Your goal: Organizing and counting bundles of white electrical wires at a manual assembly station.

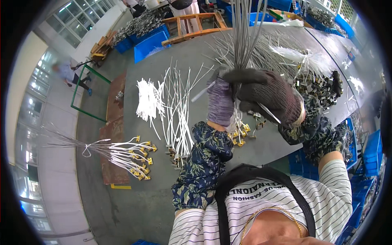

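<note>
While my gloved left hand [219, 102] and right hand [267, 96] both clench the wire bundle [244, 32], it rises upright between them. Its brass-tipped ends [240, 134] dangle below my fists over the grey table [163, 61].

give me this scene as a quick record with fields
left hand: gloved left hand gripping the wire bundle
right hand: gloved right hand closed round the same bundle
bundle: upright, brass terminals hanging below the hands
table: grey table
on table: loose white wires; tied bundle at left
</note>
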The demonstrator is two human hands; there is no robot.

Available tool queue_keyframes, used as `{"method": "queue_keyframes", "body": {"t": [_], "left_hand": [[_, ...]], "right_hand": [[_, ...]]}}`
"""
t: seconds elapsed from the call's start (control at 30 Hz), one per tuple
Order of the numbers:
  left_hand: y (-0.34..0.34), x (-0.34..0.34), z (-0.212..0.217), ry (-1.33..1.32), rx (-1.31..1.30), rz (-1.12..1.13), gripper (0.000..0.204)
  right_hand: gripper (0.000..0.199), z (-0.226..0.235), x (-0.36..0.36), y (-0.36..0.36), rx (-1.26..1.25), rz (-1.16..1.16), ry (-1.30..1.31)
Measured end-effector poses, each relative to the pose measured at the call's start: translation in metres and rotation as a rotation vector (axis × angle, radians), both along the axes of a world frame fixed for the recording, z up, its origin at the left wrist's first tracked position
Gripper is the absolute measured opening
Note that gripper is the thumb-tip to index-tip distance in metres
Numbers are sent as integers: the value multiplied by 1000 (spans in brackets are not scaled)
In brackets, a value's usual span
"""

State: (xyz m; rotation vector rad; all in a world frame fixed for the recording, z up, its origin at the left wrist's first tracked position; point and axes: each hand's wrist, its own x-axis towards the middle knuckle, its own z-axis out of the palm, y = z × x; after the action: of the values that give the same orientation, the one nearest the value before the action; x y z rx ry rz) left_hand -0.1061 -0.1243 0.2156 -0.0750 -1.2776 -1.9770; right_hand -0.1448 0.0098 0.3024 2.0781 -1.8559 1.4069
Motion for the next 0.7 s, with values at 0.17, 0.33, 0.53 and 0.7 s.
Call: {"method": "queue_keyframes", "body": {"t": [0.17, 0.33, 0.53, 0.7], "left_hand": [[4, 48, 30, -92, -186, 272, 26], [-6, 61, 54, 168, -825, 581, 37], [-26, 79, 31, -246, -555, 103, 26], [-21, 78, 37, -17, -925, 404, 13]], "right_hand": [[26, 12, 5, -1, -38, -322, 268], [26, 27, 12, -8, 161, -407, 465], [18, 21, 5, -7, 141, -208, -108], [17, 31, 2, -15, 220, -126, -260]]}}
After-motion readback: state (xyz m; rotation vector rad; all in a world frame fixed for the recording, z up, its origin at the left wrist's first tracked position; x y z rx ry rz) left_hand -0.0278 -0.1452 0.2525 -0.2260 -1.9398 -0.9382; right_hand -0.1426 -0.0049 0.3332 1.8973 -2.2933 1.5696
